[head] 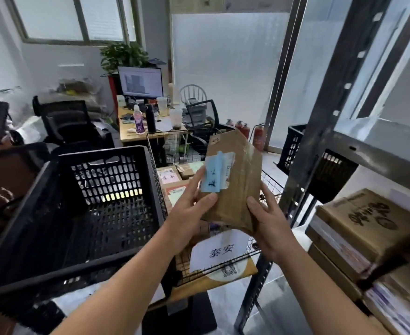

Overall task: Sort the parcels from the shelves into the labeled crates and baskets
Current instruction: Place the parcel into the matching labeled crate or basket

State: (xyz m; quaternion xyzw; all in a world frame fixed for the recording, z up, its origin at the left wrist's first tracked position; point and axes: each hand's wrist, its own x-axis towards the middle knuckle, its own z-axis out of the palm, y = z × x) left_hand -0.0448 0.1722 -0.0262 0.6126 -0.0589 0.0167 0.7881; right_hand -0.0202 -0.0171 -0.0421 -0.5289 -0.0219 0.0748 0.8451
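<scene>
Both hands hold a brown cardboard parcel tilted up over the wire basket: the left hand clasps its lower left edge, thumb across the front just under a loose blue slip, and the right hand grips the lower right corner. The writing on the slip is too smeared to read. The basket, fronted by a white paper label, stands between the black plastic crate and the metal shelf stacked with boxes.
</scene>
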